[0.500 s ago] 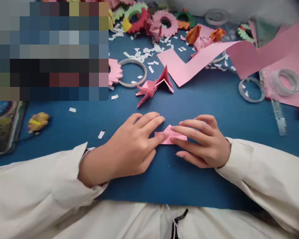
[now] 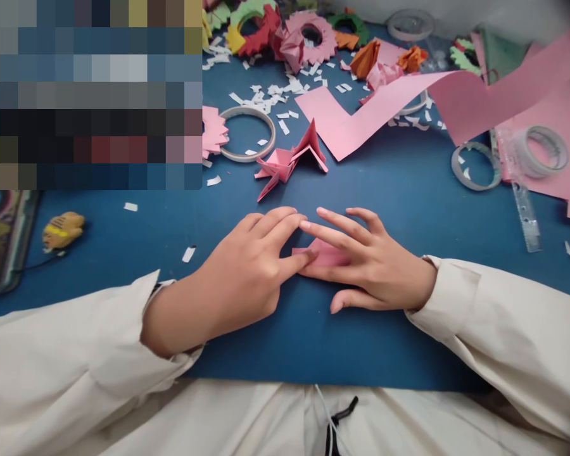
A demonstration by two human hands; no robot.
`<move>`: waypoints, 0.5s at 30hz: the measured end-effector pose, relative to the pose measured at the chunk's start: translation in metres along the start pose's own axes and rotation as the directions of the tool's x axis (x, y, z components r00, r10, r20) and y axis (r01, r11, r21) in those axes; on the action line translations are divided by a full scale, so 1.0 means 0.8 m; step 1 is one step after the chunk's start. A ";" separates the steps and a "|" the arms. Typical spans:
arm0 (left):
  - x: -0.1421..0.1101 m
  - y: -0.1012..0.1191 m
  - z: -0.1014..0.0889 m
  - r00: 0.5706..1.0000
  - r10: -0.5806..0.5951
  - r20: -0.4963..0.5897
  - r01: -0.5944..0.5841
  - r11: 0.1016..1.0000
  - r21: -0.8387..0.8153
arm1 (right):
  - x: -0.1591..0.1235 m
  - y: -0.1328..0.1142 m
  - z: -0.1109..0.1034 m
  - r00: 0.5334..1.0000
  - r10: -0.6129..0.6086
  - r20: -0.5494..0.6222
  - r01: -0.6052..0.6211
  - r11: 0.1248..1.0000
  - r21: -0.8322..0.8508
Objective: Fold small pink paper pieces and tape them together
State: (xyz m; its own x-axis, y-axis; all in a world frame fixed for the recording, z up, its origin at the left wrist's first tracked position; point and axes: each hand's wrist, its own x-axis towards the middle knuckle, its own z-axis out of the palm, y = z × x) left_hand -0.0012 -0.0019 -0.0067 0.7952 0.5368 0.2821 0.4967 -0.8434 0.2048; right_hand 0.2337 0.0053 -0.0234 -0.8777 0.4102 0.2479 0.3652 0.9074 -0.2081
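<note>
A small folded piece of pink paper [image 2: 330, 253] lies flat on the blue table. My left hand [image 2: 254, 263] rests at its left end, a fingertip pressing on it and the other fingers stretched forward. Over the paper's right part and lower edge lies my right hand [image 2: 370, 256], its fingers spread, hiding much of the paper. The fingertips of both hands meet just beyond the paper. Farther off stands a joined pink folded-paper piece [image 2: 289, 161] with pointed ends.
A long pink paper strip [image 2: 356, 130] curves across the back right. Around it are tape rolls [image 2: 544, 152], a clear ruler [image 2: 526, 215], white paper scraps [image 2: 270, 98] and folded paper rings [image 2: 311, 35]. A yellow figure [image 2: 63, 230] lies at left. The upper-left corner is pixelated.
My right hand has slid left and flattened with its fingers spread, covering more of the folded paper. My left hand keeps its place on the paper's left end.
</note>
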 end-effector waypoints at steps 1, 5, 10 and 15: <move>0.000 0.000 0.000 1.000 -0.005 -0.001 0.005 1.000 -0.002 | 0.001 -0.001 0.001 1.000 0.004 0.014 -0.004 1.000 -0.001; -0.001 0.000 0.003 1.000 -0.006 -0.030 0.006 1.000 0.011 | 0.003 -0.003 0.000 0.999 0.002 0.043 -0.002 1.000 -0.016; 0.000 0.001 0.002 1.000 0.012 -0.025 -0.012 1.000 0.022 | 0.001 -0.011 -0.008 0.999 -0.050 -0.001 0.050 0.991 -0.121; 0.002 0.000 0.001 1.000 0.018 -0.021 -0.018 1.000 0.024 | 0.001 -0.017 -0.015 0.996 -0.086 -0.021 0.081 0.983 -0.165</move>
State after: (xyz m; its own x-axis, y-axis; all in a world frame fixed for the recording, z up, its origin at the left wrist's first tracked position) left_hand 0.0003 -0.0014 -0.0075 0.7965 0.5216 0.3058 0.4906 -0.8531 0.1776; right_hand 0.2319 -0.0059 -0.0093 -0.8990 0.3329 0.2845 0.3393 0.9403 -0.0279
